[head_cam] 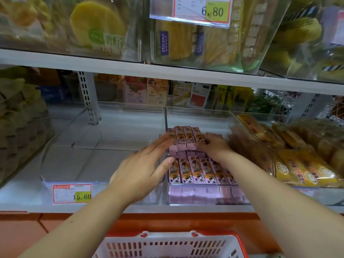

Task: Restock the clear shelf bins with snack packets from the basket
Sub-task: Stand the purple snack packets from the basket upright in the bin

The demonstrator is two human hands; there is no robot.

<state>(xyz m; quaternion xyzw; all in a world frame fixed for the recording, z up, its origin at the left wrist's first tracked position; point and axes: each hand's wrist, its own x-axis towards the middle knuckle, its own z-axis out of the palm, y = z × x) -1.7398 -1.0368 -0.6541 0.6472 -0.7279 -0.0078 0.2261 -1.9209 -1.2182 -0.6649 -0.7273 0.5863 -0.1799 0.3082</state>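
Observation:
Pink snack packets [188,138] lie stacked in rows inside the middle clear bin [197,112] on the lower shelf. More of them fill the front row [202,174]. My left hand [141,168] has straight fingers pressing against the left side of the rear stack. On the stack's right side my right hand [212,146] rests with curled fingers on the packets; whether it grips one I cannot tell. A white basket with a red rim [167,244] sits below the shelf at the bottom of the view; its contents are out of sight.
The clear bin [104,146] to the left holds nothing visible and carries a 15.60 price tag [72,193]. At the right a bin holds yellow-wrapped pastries [297,155]. The shelf above carries bins of yellow snacks with a 6.80 tag [191,10].

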